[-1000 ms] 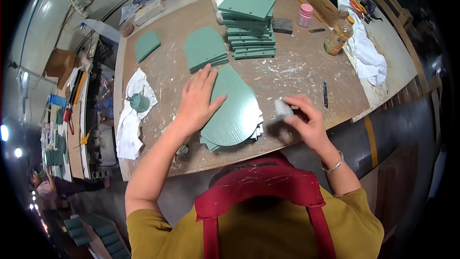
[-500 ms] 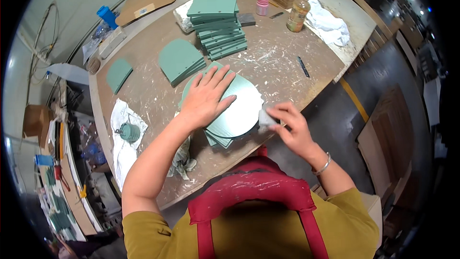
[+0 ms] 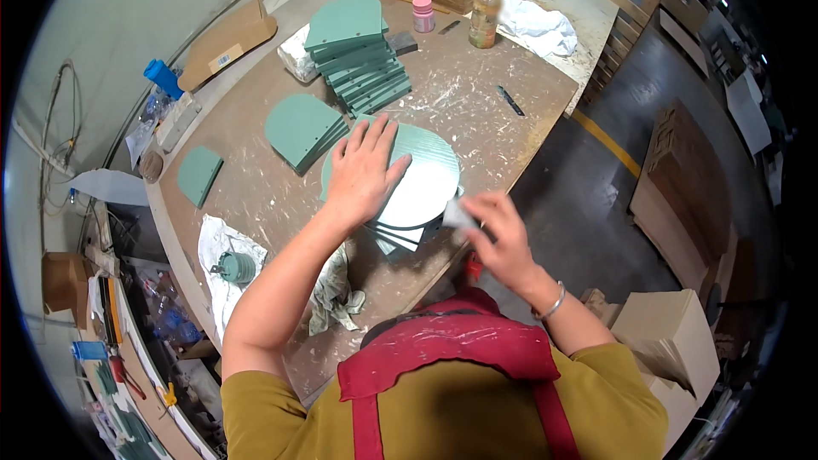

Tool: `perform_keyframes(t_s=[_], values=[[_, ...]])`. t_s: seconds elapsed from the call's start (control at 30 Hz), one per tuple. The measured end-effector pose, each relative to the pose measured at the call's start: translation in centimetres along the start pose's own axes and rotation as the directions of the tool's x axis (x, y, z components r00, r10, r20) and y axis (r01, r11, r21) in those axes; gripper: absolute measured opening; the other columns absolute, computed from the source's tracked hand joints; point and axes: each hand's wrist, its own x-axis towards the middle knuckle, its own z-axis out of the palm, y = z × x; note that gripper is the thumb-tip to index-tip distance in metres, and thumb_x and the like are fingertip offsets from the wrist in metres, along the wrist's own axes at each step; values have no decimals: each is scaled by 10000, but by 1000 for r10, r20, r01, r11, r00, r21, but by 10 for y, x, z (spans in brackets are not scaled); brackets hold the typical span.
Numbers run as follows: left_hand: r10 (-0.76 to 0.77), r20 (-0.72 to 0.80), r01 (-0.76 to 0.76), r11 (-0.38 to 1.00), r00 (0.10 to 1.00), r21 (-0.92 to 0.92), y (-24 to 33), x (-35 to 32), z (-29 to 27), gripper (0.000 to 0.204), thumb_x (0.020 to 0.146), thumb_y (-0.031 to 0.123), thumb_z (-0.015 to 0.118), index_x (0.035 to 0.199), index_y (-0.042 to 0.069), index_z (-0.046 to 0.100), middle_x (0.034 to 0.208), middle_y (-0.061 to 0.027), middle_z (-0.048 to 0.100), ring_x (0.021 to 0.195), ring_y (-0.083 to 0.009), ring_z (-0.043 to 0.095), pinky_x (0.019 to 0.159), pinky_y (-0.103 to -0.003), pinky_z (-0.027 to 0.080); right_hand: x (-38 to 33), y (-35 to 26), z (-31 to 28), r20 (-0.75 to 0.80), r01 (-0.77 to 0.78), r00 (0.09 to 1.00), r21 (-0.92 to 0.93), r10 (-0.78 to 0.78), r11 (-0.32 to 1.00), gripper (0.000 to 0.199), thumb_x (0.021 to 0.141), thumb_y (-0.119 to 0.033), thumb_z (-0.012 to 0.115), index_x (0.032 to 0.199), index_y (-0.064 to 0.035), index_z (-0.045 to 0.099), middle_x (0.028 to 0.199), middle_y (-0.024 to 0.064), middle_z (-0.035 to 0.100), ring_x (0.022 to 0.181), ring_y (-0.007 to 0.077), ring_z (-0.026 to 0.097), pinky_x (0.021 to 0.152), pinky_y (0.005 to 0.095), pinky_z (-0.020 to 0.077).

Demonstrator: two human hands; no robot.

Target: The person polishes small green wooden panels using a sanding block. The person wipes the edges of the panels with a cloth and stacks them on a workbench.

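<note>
Green panel (image 3: 417, 179) under spread left hand (image 3: 365, 172); right hand (image 3: 494, 234) pinches pale block (image 3: 458, 215); stacked panels (image 3: 358, 64) behind.

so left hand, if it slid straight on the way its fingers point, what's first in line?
The left hand lies flat on the green panel, fingers pointing up-right across the table. Past the panel's edge comes bare table, then probably the tall stack of green panels, though depth is unclear.
</note>
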Motion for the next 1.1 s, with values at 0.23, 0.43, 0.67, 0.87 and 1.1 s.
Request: perform_keyframes(t_s=[0.23,0.43,0.67,0.87,1.1], values=[[256,141,-252,967,956,-44,-29,41,-32,722,848,515,722,1380,63,537,1346,-152,555,1304,-366,471,1128,-495,313,-16,-9,-6,174,-446,846,750,505,489,371,909,9,675,1277,14,625,1154,61,649,1003,103,608,900,263,506],[137,209,-120,989,968,-90,-52,67,-28,566,825,509,752,1036,-7,652,1061,-164,594,977,-339,594,823,-434,491,-24,-7,0,212,-456,812,811,544,365,355,919,-63,695,1259,21,633,1061,43,684,952,106,631,884,265,522],[-108,291,251,820,950,-514,-78,54,-63,436,1006,401,584,908,-22,563,758,-73,554,714,-152,519,660,-344,464,-22,2,-3,216,-446,779,851,589,277,354,925,-53,684,1264,26,621,1090,66,695,956,121,649,888,278,536],[-244,535,572,537,809,-620,-60,-15,-70,359,1043,404,534,1007,48,554,833,-12,552,730,-80,506,610,-262,440,1,18,-13,145,-418,787,840,599,346,323,950,-66,640,1260,22,619,1157,82,674,1030,147,634,886,303,538],[-92,232,62,989,968,134,-46,-15,-73,427,931,408,649,1100,25,562,1000,-181,652,939,-428,633,790,-485,514,62,54,-25,137,-418,888,638,439,647,348,940,-102,658,1264,22,622,1154,68,666,1034,154,622,906,298,512]])
